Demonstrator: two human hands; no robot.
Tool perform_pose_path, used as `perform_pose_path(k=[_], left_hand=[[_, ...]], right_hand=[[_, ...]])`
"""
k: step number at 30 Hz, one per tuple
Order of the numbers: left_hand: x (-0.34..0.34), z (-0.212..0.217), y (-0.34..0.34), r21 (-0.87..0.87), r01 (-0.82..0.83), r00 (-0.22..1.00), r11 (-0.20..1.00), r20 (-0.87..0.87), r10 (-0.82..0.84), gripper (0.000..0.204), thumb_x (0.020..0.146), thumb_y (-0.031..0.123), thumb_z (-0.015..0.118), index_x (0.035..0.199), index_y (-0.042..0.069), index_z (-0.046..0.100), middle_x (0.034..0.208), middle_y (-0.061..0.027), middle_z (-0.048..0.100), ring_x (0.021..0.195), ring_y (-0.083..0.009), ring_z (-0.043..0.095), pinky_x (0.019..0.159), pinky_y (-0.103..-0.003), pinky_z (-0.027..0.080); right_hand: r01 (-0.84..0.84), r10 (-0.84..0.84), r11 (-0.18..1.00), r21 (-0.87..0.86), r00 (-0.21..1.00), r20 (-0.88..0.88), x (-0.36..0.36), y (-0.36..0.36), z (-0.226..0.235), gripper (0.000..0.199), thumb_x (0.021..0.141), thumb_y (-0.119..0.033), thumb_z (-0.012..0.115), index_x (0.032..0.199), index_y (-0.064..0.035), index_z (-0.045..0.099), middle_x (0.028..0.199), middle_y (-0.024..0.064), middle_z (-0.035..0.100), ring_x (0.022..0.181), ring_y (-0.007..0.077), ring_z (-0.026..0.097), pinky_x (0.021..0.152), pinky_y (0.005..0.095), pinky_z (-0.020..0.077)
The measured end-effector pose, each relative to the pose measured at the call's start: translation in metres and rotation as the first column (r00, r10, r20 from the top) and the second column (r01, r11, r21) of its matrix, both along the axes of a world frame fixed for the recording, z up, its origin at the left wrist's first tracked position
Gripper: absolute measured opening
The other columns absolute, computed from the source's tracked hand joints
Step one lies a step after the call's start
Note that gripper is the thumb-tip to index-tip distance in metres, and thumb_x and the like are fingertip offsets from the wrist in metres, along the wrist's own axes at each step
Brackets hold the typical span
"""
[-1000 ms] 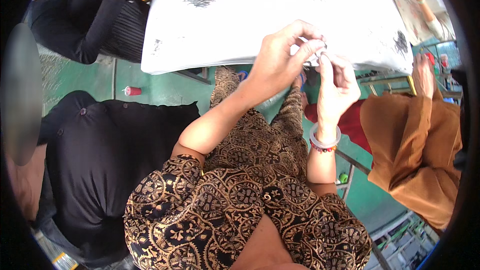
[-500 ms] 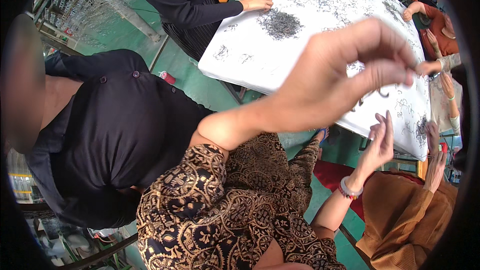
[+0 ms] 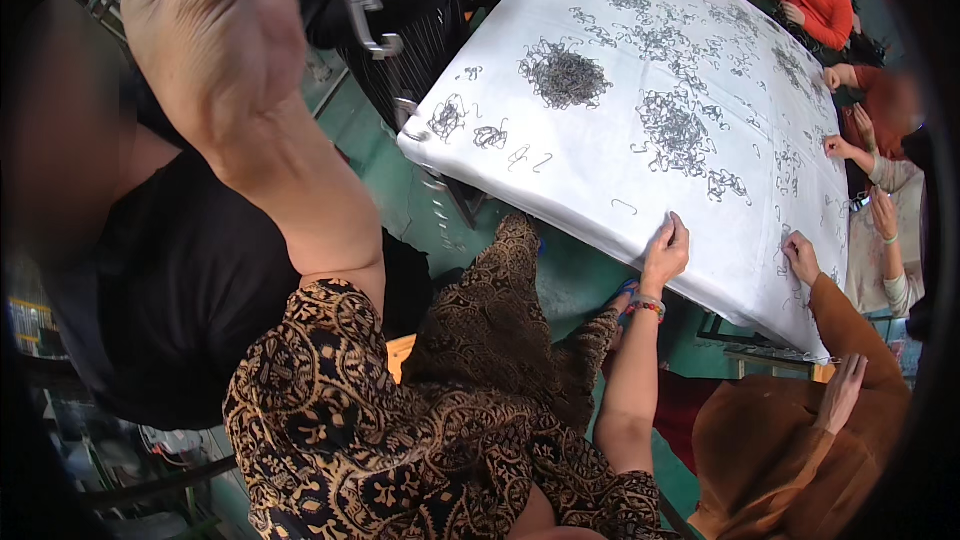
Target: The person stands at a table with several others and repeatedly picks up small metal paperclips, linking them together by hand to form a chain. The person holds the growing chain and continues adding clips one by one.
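My left hand point(image 3: 225, 35) is raised large and close at the upper left. Its fingertips are cut off by the top edge. Beside it hangs a blurred metal hook point(image 3: 372, 22), with smaller metal pieces below it in a line; whether my hand holds them is hidden. My right hand point(image 3: 667, 250), with a beaded bracelet at its wrist, rests at the near edge of the white-covered table point(image 3: 590, 185). Its fingers are closed together, and anything in them is too small to see. A single bent wire hook point(image 3: 624, 207) lies just left of it.
Dark wire hooks lie in a dense heap point(image 3: 565, 75), a looser pile point(image 3: 675, 130) and many scattered bits. A person in black sits close at my left, one in a brown top point(image 3: 790, 440) at my right. Other people line the far sides.
My left hand has swung from over the table to the upper left. My right hand has moved left onto the table edge, its fingers now closed. The brown-sleeved person's hand has reached the table.
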State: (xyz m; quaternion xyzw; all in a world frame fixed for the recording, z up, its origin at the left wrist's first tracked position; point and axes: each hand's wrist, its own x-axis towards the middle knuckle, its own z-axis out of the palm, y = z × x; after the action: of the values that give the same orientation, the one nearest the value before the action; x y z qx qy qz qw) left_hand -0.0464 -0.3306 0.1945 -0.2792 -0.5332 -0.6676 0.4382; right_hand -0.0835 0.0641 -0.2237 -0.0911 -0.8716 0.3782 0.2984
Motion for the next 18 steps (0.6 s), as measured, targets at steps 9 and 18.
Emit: perform_pose_path(k=[9,18], left_hand=[[0.006,-0.102,-0.039,0.092,-0.633,0.774,0.769,0.104,0.625,0.014,0.09,0.002,0.066,0.101,-0.005,0.063,0.094,-0.0154,0.07,0.087,-0.0204,0.068,0.077,-0.03,0.054],[-0.005,-0.151,-0.04,0.165,-0.733,0.679,0.66,0.22,0.7,0.017,0.09,0.004,0.065,0.104,-0.005,0.059,0.095,-0.0122,0.068,0.082,-0.0137,0.064,0.072,-0.025,0.051]], right_hand=[[0.013,-0.01,0.992,0.124,1.0,-0.029,0.012,0.006,-0.004,0.022,0.093,-0.013,0.056,0.106,-0.0035,0.07,0.098,0.0124,0.069,0.085,0.0268,0.066,0.078,0.0361,0.051],[0.048,-0.048,0.996,0.07,0.999,0.002,0.012,0.004,0.0,0.021,0.091,-0.009,0.055,0.106,-0.0051,0.069,0.094,0.0118,0.066,0.08,0.0293,0.063,0.073,0.0387,0.0491]])
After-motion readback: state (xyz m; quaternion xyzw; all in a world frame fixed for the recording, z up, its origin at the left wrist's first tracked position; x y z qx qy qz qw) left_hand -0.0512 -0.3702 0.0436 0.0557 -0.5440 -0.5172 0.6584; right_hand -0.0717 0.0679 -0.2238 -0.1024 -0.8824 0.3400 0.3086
